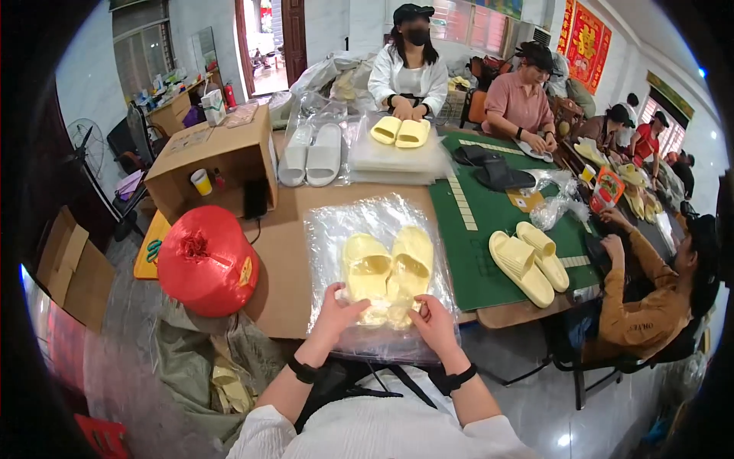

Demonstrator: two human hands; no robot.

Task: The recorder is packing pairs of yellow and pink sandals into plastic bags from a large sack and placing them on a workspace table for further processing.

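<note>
Grey tiled floor [527,371] shows near right, below the brown counter [287,283]. Left hand [332,315] and right hand [434,321] have fingers [354,309] pinching clear plastic [327,229] at the near ends of yellow slippers [413,256], which lie at the counter's near middle. A red bundle [200,264] sits left of them; a green mat [453,271] lies right. Farther off are an open carton [170,176], white slippers [324,157] and a stack of bags [397,164]. Beyond, a person [409,80] faces the counter, with pale walls [336,27] and a doorway [264,46] behind.
</note>
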